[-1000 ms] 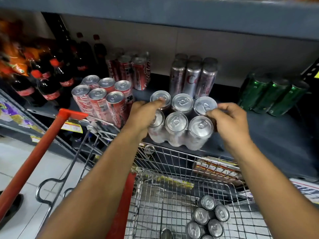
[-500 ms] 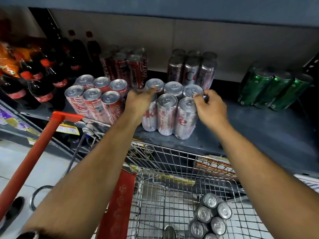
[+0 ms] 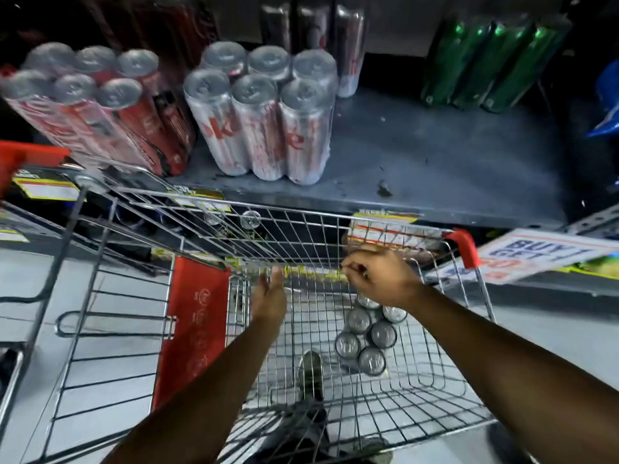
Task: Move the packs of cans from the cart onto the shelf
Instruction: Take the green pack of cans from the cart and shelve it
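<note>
A shrink-wrapped pack of silver cans [image 3: 264,118] stands upright on the grey shelf [image 3: 435,162], beside a pack of red cans [image 3: 100,108]. Both hands are off it and down inside the wire cart [image 3: 301,226]. Another pack of silver cans [image 3: 365,336] lies on the cart's floor. My left hand [image 3: 269,296] is flat with fingers extended, to the left of that pack. My right hand [image 3: 378,276] hovers just above the pack's far end, fingers loosely curled and holding nothing.
More silver cans [image 3: 315,25] stand at the shelf's back, and green cans [image 3: 489,61] at the right. The shelf has bare room between the silver pack and the green cans. A promo sign [image 3: 536,256] juts out at the right. The cart's red seat flap [image 3: 194,326] sits left.
Both hands let go of the silver pack, which now stands on the shelf, and dropped into the cart towards the other pack. The view tilted downward.
</note>
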